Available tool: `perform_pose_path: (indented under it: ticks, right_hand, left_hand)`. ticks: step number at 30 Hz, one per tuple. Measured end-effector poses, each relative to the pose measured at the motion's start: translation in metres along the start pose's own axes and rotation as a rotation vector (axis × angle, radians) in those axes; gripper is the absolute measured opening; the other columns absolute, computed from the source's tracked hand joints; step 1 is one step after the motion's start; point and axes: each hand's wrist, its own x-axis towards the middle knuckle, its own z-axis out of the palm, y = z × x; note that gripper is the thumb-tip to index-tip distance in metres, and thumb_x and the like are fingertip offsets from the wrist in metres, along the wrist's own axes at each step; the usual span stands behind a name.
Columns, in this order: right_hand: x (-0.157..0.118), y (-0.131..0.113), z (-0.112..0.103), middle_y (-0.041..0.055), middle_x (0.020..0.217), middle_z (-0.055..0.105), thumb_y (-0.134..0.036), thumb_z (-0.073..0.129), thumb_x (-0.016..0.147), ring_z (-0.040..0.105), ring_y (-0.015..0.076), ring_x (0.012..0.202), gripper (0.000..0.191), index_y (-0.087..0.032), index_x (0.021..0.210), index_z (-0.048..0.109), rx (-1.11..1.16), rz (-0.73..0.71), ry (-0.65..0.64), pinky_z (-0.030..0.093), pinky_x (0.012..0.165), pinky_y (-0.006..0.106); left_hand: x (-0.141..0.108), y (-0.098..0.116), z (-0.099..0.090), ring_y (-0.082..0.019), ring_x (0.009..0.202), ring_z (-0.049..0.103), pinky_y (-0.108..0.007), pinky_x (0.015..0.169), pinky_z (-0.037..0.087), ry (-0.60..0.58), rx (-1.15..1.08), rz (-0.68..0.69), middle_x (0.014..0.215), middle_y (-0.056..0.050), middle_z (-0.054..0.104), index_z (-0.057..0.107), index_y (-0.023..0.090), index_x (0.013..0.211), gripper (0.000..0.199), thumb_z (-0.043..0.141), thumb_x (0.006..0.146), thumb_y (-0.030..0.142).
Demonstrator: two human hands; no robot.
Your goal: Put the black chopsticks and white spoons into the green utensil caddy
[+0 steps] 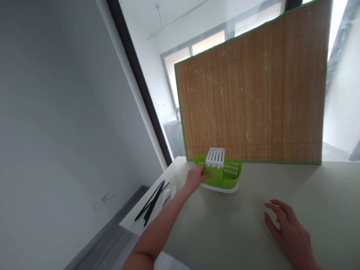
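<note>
A green plastic basket (218, 179) with slotted sides stands on a white base at the back of the table. On top of it sits a white slatted rack (216, 157) with small pegs along its front. My left hand (196, 177) is at the basket's left front, its fingers closed at the rim, and seems to grip the basket. Over the right part of the table is my right hand (287, 225), fingers apart and curved, holding nothing.
Black chopsticks (153, 202) and white spoons (165, 195) lie at the left edge of the white table (236, 225). A bamboo mat (253, 90) with green edging stands upright behind the basket. A grey wall (56, 131) is on the left.
</note>
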Motion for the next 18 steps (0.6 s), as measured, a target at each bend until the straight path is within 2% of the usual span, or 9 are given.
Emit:
perform_pose_path:
  ticks: [5,9,13,18]
  right_hand:
    - [-0.006,0.002,0.011,0.0079,0.117,0.055,-0.038,0.037,0.089,0.064,0.016,0.076,0.03,-0.024,0.105,0.058,0.02,-0.065,-0.124,0.05,0.05,0.024]
    - [-0.008,0.001,0.02,0.0068,0.114,0.056,-0.035,0.037,0.089,0.064,0.0165,0.08,0.027,-0.027,0.103,0.059,0.06,-0.129,-0.164,0.053,0.055,0.025]
    - [-0.009,0.003,0.026,0.0064,0.111,0.057,-0.034,0.037,0.089,0.064,0.0176,0.085,0.026,-0.027,0.101,0.059,0.073,-0.17,-0.168,0.055,0.061,0.027]
    - [-0.01,0.009,0.031,0.0061,0.108,0.058,-0.034,0.039,0.088,0.064,0.0171,0.085,0.024,-0.027,0.099,0.059,0.077,-0.183,-0.155,0.055,0.063,0.027]
  left_hand:
    - [0.029,-0.093,-0.026,-0.017,0.076,0.055,-0.025,0.067,0.038,-0.012,0.102,-0.181,0.084,-0.003,0.061,0.061,0.017,0.084,0.027,0.06,0.077,0.043]
    - [0.035,-0.147,-0.035,-0.017,0.075,0.055,-0.025,0.065,0.038,-0.009,0.136,-0.258,0.082,-0.004,0.061,0.06,0.016,0.08,0.026,0.062,0.075,0.042]
    - [0.033,-0.18,-0.03,-0.016,0.071,0.056,-0.024,0.061,0.037,-0.021,0.154,-0.337,0.077,-0.003,0.062,0.06,0.016,0.078,0.027,0.062,0.073,0.043]
    - [0.032,-0.203,-0.02,-0.017,0.07,0.057,-0.024,0.06,0.037,-0.029,0.155,-0.405,0.077,-0.004,0.063,0.061,0.015,0.08,0.03,0.063,0.072,0.044]
